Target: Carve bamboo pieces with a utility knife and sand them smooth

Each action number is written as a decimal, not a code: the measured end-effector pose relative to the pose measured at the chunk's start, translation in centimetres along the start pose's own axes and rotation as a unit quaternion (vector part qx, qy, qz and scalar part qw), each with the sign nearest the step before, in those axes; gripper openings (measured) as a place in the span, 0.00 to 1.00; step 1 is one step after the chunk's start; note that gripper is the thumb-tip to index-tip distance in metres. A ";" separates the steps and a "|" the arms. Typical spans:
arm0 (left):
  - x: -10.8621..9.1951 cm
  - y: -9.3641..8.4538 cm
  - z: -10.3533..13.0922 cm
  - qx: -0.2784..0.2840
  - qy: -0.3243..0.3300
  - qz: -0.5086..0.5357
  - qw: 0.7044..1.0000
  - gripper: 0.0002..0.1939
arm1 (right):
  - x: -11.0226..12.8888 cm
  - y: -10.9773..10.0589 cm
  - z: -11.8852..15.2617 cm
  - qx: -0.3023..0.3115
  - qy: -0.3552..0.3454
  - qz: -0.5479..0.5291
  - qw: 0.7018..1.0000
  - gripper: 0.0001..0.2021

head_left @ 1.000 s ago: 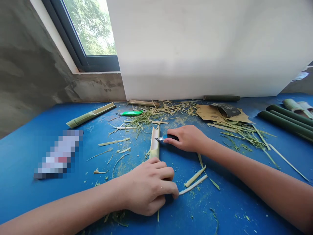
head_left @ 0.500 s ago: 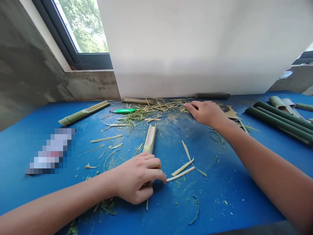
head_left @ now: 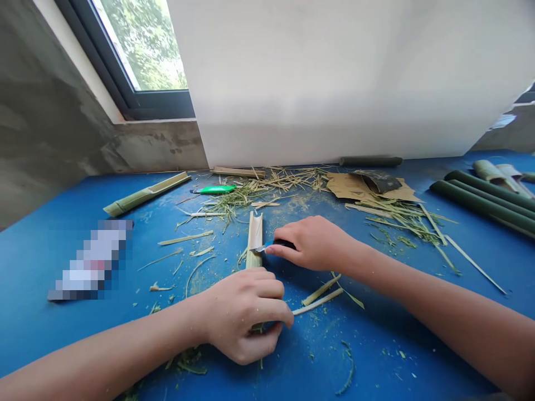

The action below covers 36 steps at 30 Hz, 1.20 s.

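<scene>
My left hand is wrapped over the near end of a split bamboo piece, pressing it to the blue table. The hollowed far end of the piece points away from me, its pale inside facing up. In my right hand is a utility knife with a dark handle. Its short metal blade lies across the bamboo just beyond my left hand, at the edge of the hollow. My fingers hide most of the handle and the bamboo's near end.
A green cutter and bamboo shavings lie at the back. Brown cardboard sits behind my right hand. Green bamboo lengths are at the right. Another split bamboo and a blurred-out object are on the left.
My right hand has come from the back right, by the cardboard, to the bamboo, and the knife blade now touches it. My left hand still holds the bamboo; the view has shifted slightly.
</scene>
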<state>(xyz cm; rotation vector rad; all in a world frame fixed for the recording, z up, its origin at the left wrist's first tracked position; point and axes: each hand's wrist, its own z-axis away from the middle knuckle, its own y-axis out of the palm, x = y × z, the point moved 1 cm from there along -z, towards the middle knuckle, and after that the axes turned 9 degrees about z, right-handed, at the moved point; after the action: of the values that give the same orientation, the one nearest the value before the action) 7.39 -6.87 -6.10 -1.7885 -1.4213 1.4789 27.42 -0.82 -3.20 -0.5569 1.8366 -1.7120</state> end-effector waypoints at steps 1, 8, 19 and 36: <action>0.1 0.0 0.0 -0.003 0.003 0.005 1.000 0.06 | 0.0 0.1 -0.1 0.003 0.009 0.000 1.000 0.29; 0.4 -0.5 -0.2 0.032 0.023 0.021 0.999 0.08 | -0.3 0.6 -0.6 0.028 0.000 -0.022 0.999 0.30; 0.6 -0.3 0.0 0.053 -0.021 0.001 0.998 0.06 | -1.3 0.7 -0.7 0.036 -0.010 -0.026 0.999 0.27; 0.4 -0.5 -0.3 0.083 -0.039 0.037 0.995 0.11 | -2.3 1.3 -0.9 0.043 -0.016 -0.009 0.999 0.26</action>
<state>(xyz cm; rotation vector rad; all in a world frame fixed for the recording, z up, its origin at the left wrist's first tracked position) 7.42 -6.28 -5.76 -1.7151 -1.2401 1.6692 28.66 1.49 -4.19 -0.5631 1.7330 -1.7745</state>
